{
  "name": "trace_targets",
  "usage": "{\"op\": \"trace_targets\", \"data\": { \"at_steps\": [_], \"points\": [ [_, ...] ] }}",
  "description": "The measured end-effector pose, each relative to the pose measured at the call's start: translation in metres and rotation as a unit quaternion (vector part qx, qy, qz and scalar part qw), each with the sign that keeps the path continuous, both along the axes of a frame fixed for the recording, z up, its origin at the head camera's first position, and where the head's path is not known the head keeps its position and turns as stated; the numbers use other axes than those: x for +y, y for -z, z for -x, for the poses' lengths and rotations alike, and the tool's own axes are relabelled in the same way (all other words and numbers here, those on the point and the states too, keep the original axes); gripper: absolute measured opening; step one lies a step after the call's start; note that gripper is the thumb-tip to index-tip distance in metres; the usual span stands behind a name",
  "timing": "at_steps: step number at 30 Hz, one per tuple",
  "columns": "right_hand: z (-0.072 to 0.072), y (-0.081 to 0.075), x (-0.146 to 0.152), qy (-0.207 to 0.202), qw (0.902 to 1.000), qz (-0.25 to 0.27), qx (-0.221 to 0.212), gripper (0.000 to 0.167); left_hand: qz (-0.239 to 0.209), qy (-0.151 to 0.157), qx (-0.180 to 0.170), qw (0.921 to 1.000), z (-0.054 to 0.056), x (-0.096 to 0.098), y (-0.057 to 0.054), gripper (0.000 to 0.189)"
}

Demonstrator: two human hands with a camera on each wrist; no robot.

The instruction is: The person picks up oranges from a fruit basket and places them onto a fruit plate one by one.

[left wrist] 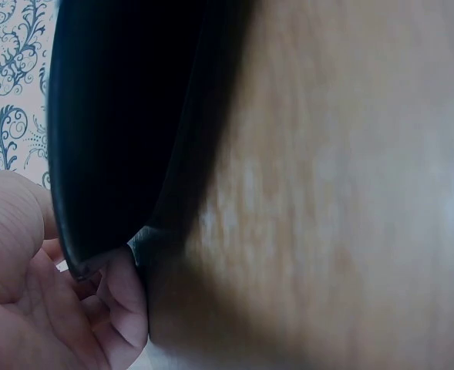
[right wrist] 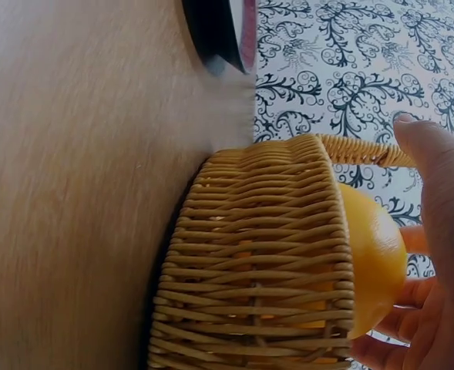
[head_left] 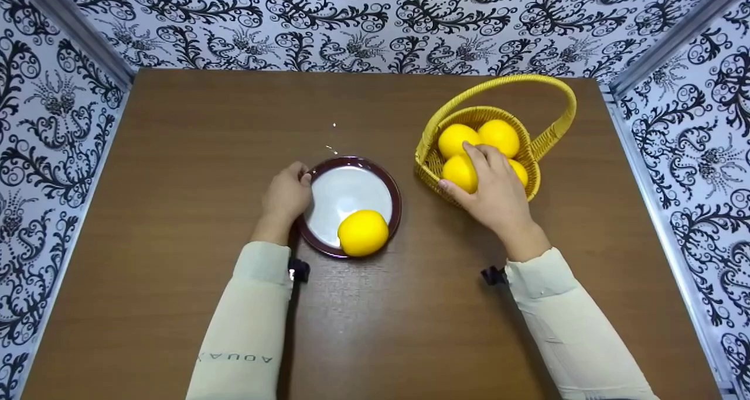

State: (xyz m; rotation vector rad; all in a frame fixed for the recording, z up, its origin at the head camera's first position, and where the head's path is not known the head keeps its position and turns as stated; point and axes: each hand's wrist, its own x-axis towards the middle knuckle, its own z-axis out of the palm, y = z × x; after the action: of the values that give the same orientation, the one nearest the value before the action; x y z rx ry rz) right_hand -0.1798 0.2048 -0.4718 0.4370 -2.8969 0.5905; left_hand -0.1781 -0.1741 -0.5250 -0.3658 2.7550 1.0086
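Note:
My left hand grips the left rim of a white plate with a dark red-brown border; in the left wrist view, fingers curl under the plate's dark underside. One yellow, roundish fruit lies on the plate near its front right edge. My right hand reaches over a yellow wicker basket, thumb spread from the fingers. Several yellow fruits fill that basket. In the right wrist view, the fingers lie behind a fruit showing above the basket's rim, while the thumb stands away from it.
The basket's tall arched handle rises at its back and right side. Brown wooden table carries everything, with black-and-white patterned panels at the back and both sides. Small light specks lie behind the plate.

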Motion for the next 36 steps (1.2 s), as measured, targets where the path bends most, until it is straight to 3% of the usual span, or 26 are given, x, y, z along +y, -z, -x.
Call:
{"op": "trace_targets", "data": {
  "at_steps": [21, 36],
  "points": [
    [0.005, 0.012, 0.006, -0.004, 0.9996, -0.019, 0.022, 0.08, -0.004, -0.007, 0.007, 0.9999, -0.001, 0.0, 0.002, 0.021],
    [0.009, 0.012, 0.008, -0.005, 1.0, 0.005, 0.003, 0.073, -0.004, -0.002, 0.003, 1.0, 0.0, 0.0, 0.001, 0.023]
  ]
}}
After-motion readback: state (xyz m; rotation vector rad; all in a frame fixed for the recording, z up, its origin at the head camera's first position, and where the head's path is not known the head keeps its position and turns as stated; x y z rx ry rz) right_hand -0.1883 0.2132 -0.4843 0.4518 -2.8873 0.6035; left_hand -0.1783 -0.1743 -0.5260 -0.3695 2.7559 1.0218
